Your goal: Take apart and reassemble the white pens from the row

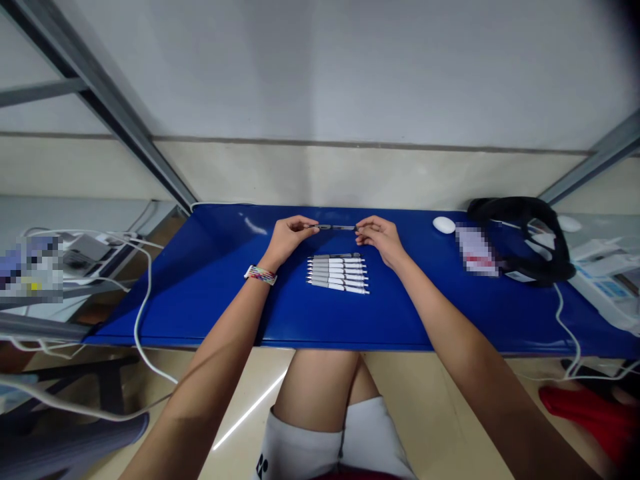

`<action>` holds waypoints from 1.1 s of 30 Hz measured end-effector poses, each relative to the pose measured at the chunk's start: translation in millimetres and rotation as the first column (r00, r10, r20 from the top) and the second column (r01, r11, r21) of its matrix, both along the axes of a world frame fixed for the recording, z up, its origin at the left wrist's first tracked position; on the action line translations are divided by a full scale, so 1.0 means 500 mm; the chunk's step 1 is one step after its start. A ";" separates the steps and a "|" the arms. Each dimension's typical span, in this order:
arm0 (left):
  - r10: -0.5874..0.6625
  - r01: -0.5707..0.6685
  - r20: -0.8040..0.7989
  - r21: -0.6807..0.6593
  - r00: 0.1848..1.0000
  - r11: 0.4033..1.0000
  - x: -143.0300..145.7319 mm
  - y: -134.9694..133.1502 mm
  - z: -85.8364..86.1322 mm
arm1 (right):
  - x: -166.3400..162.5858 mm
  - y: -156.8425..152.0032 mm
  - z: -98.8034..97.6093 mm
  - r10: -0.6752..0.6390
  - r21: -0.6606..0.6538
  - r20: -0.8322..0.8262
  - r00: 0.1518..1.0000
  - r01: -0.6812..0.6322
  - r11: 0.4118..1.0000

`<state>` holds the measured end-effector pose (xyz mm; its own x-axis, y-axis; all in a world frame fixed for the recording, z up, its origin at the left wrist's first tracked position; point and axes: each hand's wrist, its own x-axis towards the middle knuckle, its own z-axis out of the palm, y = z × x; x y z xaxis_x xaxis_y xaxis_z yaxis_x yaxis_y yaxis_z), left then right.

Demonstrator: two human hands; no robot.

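Between my two hands a dark pen [338, 228] lies level, just over or on the far part of the blue table. My left hand [293, 233] pinches its left end with thumb and fingers. At its right end, the fingertips of my right hand [377, 235] close on the pen. Nearer to me, several pens [336, 273] lie side by side in a stack of rows, mostly white with grey grips on the left. The farthest pen [334, 256] of that group is darker than the others.
The blue table [215, 293] meets a wall at the back. On its right are a white rounded object [444, 225], a blurred-out packet [477, 250] and a black strap-like headset [545, 267]. White cables [145, 300] hang over the left side. Metal posts [135, 143] stand at both ends.
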<state>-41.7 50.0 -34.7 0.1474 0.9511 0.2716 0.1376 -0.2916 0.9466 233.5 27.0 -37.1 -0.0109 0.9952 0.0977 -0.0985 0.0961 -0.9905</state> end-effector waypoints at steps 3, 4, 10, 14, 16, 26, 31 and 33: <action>0.016 -0.016 -0.031 0.005 0.999 1.000 -0.002 0.001 0.002 | -0.001 -0.002 0.001 0.015 0.023 0.009 1.000 -0.015 1.000; 0.017 -0.017 -0.041 0.007 0.999 1.000 -0.002 0.001 0.003 | -0.002 -0.003 0.002 0.022 0.033 0.013 1.000 -0.022 0.999; 0.056 -0.053 -0.138 0.026 0.989 0.998 -0.006 -0.001 0.005 | -0.008 -0.007 0.002 0.049 0.055 0.014 0.999 -0.050 0.997; 0.000 0.003 -0.078 0.048 0.997 0.999 -0.004 -0.002 0.006 | -0.005 -0.005 0.001 0.030 0.007 -0.021 0.999 -0.030 1.000; -0.026 0.028 -0.044 0.053 0.999 0.998 -0.003 -0.002 0.008 | -0.003 -0.004 0.002 0.025 -0.015 -0.044 0.999 -0.025 1.000; -0.106 0.106 -0.011 0.051 0.994 0.993 -0.001 -0.005 0.009 | -0.004 -0.005 0.006 0.025 -0.041 -0.095 0.995 -0.029 0.999; -0.100 0.101 -0.049 0.023 0.994 0.995 -0.001 -0.006 0.009 | -0.004 -0.002 0.003 0.025 -0.044 -0.095 0.995 -0.029 0.999; -0.108 0.110 -0.041 0.059 0.993 0.992 -0.002 -0.007 0.009 | -0.003 -0.001 0.001 0.024 -0.045 -0.097 0.995 -0.028 0.999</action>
<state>-42.5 46.4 -30.0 0.2606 0.9105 0.3210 0.1372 -0.3641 0.9212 232.0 26.5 -36.6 -0.0297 0.9982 0.0529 -0.1956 0.0461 -0.9796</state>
